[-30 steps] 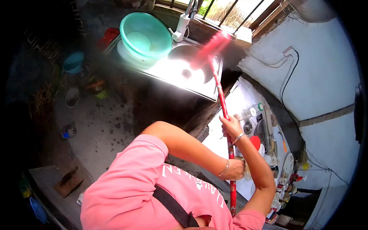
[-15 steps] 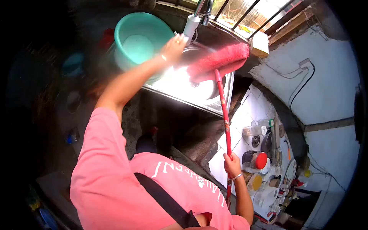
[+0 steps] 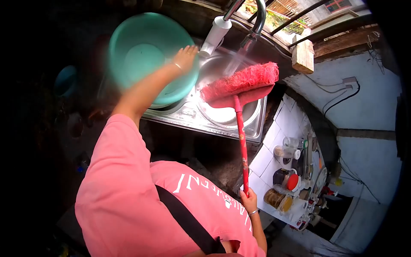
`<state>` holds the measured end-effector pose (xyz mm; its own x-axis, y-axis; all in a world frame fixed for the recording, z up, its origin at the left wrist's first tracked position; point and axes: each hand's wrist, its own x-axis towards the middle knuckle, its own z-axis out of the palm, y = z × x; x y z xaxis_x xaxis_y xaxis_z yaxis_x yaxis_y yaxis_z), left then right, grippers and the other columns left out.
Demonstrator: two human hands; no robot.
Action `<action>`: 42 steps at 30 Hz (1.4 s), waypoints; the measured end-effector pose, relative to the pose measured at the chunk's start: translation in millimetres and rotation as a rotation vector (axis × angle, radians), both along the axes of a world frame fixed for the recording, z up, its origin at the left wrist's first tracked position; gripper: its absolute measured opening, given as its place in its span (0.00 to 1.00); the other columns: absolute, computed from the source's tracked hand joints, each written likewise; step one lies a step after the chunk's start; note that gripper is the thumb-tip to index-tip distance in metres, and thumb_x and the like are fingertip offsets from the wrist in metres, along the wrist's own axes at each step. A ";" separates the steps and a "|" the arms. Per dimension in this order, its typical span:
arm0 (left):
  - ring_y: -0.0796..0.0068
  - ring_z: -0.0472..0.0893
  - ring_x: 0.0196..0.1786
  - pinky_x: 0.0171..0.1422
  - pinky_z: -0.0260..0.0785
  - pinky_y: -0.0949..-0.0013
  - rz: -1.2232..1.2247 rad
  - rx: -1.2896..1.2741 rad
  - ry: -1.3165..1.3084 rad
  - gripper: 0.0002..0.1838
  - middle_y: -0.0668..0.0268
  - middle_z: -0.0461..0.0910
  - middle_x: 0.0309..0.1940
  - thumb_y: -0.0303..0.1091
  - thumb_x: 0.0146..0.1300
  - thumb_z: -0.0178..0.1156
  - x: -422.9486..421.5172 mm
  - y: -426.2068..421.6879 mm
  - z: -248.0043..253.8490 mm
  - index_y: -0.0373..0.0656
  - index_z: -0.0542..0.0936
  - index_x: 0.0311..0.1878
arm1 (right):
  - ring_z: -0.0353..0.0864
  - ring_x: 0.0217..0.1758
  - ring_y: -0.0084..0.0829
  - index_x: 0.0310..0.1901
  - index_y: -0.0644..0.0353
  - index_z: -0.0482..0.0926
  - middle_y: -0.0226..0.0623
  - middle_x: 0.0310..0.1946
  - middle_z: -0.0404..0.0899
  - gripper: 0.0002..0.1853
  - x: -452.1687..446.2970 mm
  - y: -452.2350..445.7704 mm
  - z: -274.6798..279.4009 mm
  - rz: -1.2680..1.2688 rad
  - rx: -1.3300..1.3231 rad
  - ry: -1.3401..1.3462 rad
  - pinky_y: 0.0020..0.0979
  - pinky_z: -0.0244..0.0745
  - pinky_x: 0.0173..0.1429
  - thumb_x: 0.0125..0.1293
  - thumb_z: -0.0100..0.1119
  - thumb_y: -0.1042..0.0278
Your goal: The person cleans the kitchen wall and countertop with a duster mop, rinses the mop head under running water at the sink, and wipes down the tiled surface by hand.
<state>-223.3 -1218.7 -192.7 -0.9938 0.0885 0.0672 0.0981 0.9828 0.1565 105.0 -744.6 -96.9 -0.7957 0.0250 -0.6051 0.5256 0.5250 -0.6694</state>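
My right hand [image 3: 248,201] is wrapped around the red handle of a broom [image 3: 242,145]. The broom's head, with red bristles [image 3: 242,79] facing up, is held over the round bowl of a steel sink [image 3: 188,112]. A curved faucet [image 3: 248,42] hangs above the bristles, and what looks like a stream of water falls from it. My left hand [image 3: 186,59], its fingers stretched out, is at the right rim of a big green basin [image 3: 150,19]; whether it touches the rim I cannot tell. Close by stands a white cylindrical tap fitting [image 3: 216,35].
Window bars [image 3: 299,19] and a wooden block [image 3: 303,55] are behind the sink. To the right, a white tiled counter [image 3: 267,150] holds several jars, one with a red lid [image 3: 293,182]. A smaller blue-green bowl [image 3: 66,80] sits at the dark left.
My left hand has moved away from the white tap fitting toward the basin. A stream now shows below the faucet. The broom is still in my right hand, its head slightly lower left in view.
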 end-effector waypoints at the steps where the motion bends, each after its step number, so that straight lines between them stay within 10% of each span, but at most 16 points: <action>1: 0.53 0.55 0.70 0.71 0.48 0.55 0.014 -0.003 -0.011 0.29 0.48 0.54 0.67 0.26 0.57 0.42 -1.6 2.7 0.5 0.32 0.56 0.65 | 0.59 0.20 0.13 0.25 0.58 0.68 0.20 0.17 0.62 0.11 2.0 -1.3 0.6 0.030 0.030 0.030 0.21 0.57 0.23 0.61 0.59 0.67; 17: 0.56 0.77 0.50 0.56 0.67 0.64 0.175 0.917 -0.027 0.14 0.51 0.78 0.44 0.25 0.61 0.47 76.5 54.4 30.1 0.36 0.75 0.48 | 0.60 0.19 0.21 0.25 0.62 0.69 0.32 0.14 0.64 0.13 18.4 49.3 -28.8 0.246 0.279 0.220 0.28 0.62 0.24 0.57 0.62 0.65; 42: 0.71 0.78 0.44 0.53 0.68 0.70 0.180 1.064 -0.178 0.12 0.61 0.80 0.40 0.24 0.62 0.49 80.2 74.9 -7.8 0.38 0.78 0.46 | 0.58 0.19 0.17 0.25 0.61 0.69 0.25 0.14 0.60 0.13 1.2 70.1 -31.2 0.287 0.279 0.279 0.25 0.58 0.23 0.55 0.64 0.66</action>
<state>-143.1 -1143.8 -200.5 -0.9895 -0.0775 -0.1222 -0.1412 0.3338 0.9320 106.2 -674.5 -128.2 -0.9252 -0.0885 -0.3689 0.1536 0.8018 -0.5775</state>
